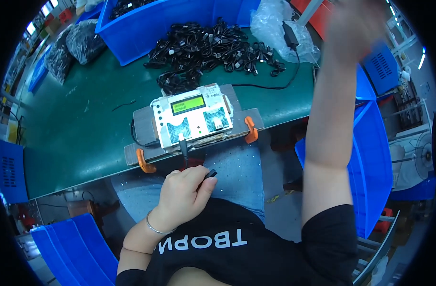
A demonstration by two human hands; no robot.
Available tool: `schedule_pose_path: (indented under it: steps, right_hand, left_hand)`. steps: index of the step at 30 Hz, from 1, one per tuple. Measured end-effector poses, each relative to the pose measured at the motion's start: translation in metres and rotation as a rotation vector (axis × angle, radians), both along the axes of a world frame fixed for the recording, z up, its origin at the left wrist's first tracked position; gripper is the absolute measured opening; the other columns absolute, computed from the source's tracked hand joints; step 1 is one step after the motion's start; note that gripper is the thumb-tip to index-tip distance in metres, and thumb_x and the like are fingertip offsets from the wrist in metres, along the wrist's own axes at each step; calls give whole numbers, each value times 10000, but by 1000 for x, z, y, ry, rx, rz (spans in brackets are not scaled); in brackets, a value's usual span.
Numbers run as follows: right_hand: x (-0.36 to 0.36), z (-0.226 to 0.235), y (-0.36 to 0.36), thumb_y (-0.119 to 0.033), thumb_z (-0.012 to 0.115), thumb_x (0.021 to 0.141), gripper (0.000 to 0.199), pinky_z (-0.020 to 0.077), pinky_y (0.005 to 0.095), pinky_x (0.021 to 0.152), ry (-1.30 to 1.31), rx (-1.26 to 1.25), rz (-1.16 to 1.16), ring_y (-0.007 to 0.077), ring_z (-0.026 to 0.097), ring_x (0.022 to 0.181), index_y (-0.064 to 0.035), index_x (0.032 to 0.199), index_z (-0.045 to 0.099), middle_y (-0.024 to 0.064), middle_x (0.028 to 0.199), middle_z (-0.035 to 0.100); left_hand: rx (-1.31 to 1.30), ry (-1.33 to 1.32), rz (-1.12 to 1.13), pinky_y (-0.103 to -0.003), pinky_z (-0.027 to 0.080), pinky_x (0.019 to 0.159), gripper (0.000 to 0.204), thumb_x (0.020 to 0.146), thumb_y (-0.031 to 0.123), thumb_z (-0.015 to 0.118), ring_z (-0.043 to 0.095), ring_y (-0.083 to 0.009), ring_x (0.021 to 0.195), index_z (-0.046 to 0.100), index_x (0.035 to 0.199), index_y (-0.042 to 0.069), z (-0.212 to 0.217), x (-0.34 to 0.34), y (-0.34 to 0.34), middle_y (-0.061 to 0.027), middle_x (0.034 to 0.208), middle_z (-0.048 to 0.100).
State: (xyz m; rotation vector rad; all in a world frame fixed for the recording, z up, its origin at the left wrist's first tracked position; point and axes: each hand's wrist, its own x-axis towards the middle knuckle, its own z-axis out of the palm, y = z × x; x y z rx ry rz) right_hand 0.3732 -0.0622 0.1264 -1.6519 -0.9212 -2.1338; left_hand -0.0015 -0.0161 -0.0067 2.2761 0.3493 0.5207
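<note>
My left hand point(183, 190) rests over my lap just below the table edge, its fingers pinched on a black cable plug point(210, 174). In front of it sits a white cable tester point(191, 119) with a lit green screen, clamped to a board; one black plug point(182, 144) is stuck into its front socket. My right hand point(353, 26) is raised high at the upper right and is blurred; I cannot tell what it holds. Beyond the tester lies a heap of black cables point(210, 50) on the green table.
A blue bin point(146, 28) of cables stands at the back. Clear plastic bags point(282, 31) lie at the back right, dark bags point(72, 47) at the back left. Orange clamps point(144, 161) hold the board. More blue bins point(375, 157) stand to my right and lower left.
</note>
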Motion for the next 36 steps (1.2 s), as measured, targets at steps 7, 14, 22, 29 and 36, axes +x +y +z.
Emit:
schedule_pose_path:
  steps: [7,14,22,29,36]
  right_hand:
    - [-32,-13,71,-344,639,829,356,480,368,722,719,-262,658,306,598,816,-14,942,563,179,868,596]
    - [-5,-140,15,-487,599,823,494,512,410,750,1375,-798,-168,313,652,852,-9,945,633,138,860,677]
    - [-73,-142,-22,-129,529,900,164,484,291,652,1869,-247,1218,128,578,727,-15,1018,542,76,838,602]
    - [-163,-144,-41,-148,610,866,282,426,277,616,2356,-140,1927,102,459,627,-9,1077,485,84,848,565]
    - [-203,-149,-42,-62,583,879,136,428,241,550,2423,-283,1855,82,476,569,13,986,545,94,802,595]
  left_hand:
    - [-106,9,50,-320,426,518,152,843,155,606,560,-283,559,591,803,9,1,-10,4,-116,626,538]
    - [-88,2,-41,-324,429,529,127,827,140,617,560,-274,561,597,807,16,3,-9,9,-110,634,544]
    - [-171,-31,-8,-360,438,511,160,842,167,620,571,-309,576,571,806,20,-2,-4,15,-127,649,546]
    - [-350,-24,-4,-305,459,573,151,871,136,589,586,-250,616,634,906,-4,1,-5,20,-126,697,583]
    - [-506,-96,-33,-267,464,628,188,908,146,551,580,-158,658,634,942,-19,-4,-7,23,-96,753,625]
